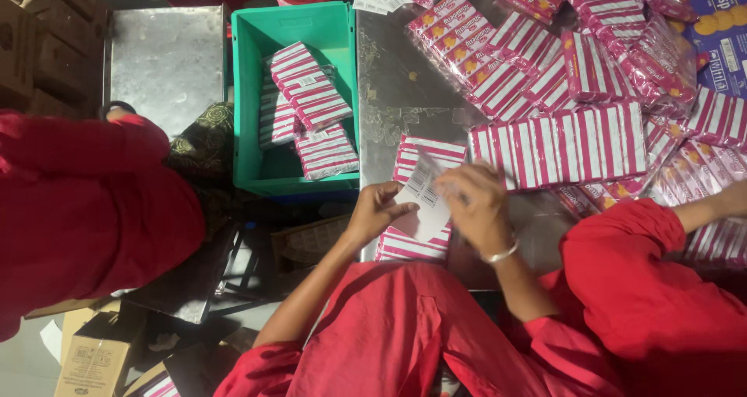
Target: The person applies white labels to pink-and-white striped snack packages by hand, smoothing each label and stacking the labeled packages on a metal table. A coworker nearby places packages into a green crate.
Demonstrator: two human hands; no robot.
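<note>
A white label sheet (424, 198) with printed barcodes lies over a stack of red-and-white striped packs (405, 246) at the near edge of the metal table (389, 93). My left hand (377, 210) grips the sheet's left edge. My right hand (475, 204), with a silver bangle on the wrist, is blurred and curls over the sheet's right side, fingers pinched on it. Another striped pack (424, 149) shows just beyond the sheet.
A green crate (249, 93) left of the table holds several striped packs (307, 86). Many more packs (560, 144) are piled across the table's back and right. A co-worker's red sleeve (638, 288) is close on my right; another person in red (78, 210) sits left. Cardboard boxes (93, 354) stand on the floor.
</note>
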